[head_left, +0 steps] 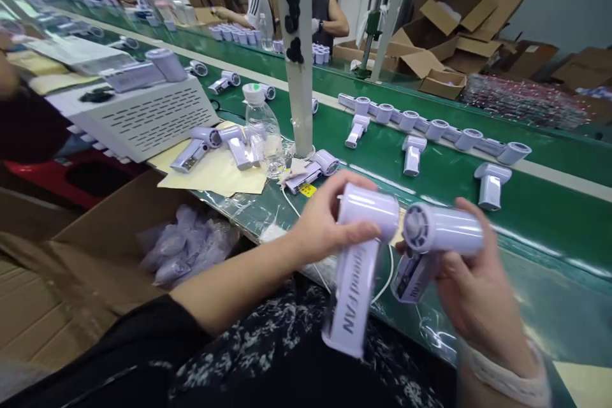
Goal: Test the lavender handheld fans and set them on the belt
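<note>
Wrapped around the head of a lilac handheld fan (356, 274) is my left hand (329, 217); the fan's lettered handle hangs down over my lap. My right hand (473, 268) grips a second lilac fan (444, 229), its round grille facing left and its handle pointing down. The two fan heads are side by side with a narrow gap. Just beyond my left hand, another fan (310, 172) lies at the bench edge beside a white cable. More fans (490, 185) rest on the green conveyor (430, 194).
A plastic bottle (265, 134) stands by a post (301, 76). Left are yellow paper (215, 175), a white vented box (148, 115) and a carton (109, 229) holding wrapped items. Several people work across the line, and a person's arm shows at far left. Open cartons (444, 13) are piled behind.
</note>
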`<state>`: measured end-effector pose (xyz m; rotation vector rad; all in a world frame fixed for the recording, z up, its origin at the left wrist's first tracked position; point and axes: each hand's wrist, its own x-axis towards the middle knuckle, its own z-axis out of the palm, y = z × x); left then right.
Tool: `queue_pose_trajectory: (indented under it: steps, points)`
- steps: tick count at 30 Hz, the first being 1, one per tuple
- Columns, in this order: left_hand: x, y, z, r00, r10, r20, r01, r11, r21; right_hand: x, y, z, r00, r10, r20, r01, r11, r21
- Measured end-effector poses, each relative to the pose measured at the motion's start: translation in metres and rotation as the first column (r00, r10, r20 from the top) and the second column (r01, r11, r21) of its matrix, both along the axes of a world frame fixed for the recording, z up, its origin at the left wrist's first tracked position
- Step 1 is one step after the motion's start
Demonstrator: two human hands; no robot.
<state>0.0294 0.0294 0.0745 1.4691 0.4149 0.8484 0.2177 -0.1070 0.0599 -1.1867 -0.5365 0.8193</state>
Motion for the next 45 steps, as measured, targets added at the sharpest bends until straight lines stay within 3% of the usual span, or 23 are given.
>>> queue_pose_trajectory:
  steps: [4,7,11,16,18,20,23,25,28,31,34,38,41,45]
  points:
    - [0.022,-0.009,-0.024,0.982,0.186,-0.034,-0.171,0.950,0.263,-0.028,0.007,-0.031,0.957,0.189,-0.220,-0.214,0.973,-0.091]
    - [0.034,-0.007,-0.033,0.958,0.284,-0.021,-0.272,0.934,0.233,-0.034,0.003,-0.031,0.909,0.300,-0.288,-0.324,0.945,-0.038]
    - [0.044,-0.006,-0.038,0.943,0.329,-0.050,-0.314,0.929,0.195,-0.033,0.004,-0.025,0.939,0.186,-0.290,-0.213,0.975,-0.065]
    - [0.049,-0.006,-0.040,0.926,0.367,-0.086,-0.345,0.918,0.196,-0.036,0.007,-0.032,0.889,0.254,-0.381,-0.328,0.934,-0.143]
    - [0.048,-0.005,-0.037,0.931,0.337,-0.141,-0.304,0.929,0.211,-0.038,0.007,-0.034,0.855,0.322,-0.406,-0.412,0.898,-0.156]
    - [0.045,-0.001,-0.032,0.951,0.237,-0.200,-0.173,0.941,0.292,-0.038,0.007,-0.034,0.834,0.358,-0.420,-0.463,0.868,-0.180]
    - [0.036,0.008,-0.022,0.967,0.018,-0.252,0.098,0.893,0.440,-0.034,0.007,-0.032,0.855,0.329,-0.402,-0.443,0.866,-0.232]
    - [0.030,0.014,-0.017,0.964,-0.079,-0.256,0.194,0.865,0.463,-0.029,0.006,-0.031,0.869,0.315,-0.382,-0.423,0.873,-0.243]
    - [0.028,0.017,-0.016,0.969,-0.085,-0.233,0.187,0.866,0.463,-0.026,0.005,-0.030,0.861,0.337,-0.380,-0.438,0.872,-0.220]
    - [0.032,0.011,-0.022,0.983,0.012,-0.182,0.081,0.865,0.494,-0.031,0.007,-0.030,0.862,0.334,-0.382,-0.430,0.880,-0.200]
    - [0.040,0.006,-0.028,0.988,0.109,-0.107,-0.053,0.899,0.435,-0.038,0.009,-0.029,0.866,0.318,-0.386,-0.409,0.894,-0.183]
    - [0.047,0.013,-0.033,0.976,0.196,-0.091,-0.189,0.979,0.081,-0.042,0.006,-0.029,0.844,0.370,-0.389,-0.474,0.853,-0.218]
    - [0.049,0.019,-0.035,0.989,0.131,-0.061,-0.134,0.990,-0.034,-0.037,0.004,-0.031,0.812,0.408,-0.417,-0.528,0.818,-0.228]
    - [0.044,0.027,-0.032,0.995,0.028,-0.094,-0.022,0.997,0.068,-0.029,0.003,-0.033,0.799,0.413,-0.438,-0.528,0.830,-0.180]
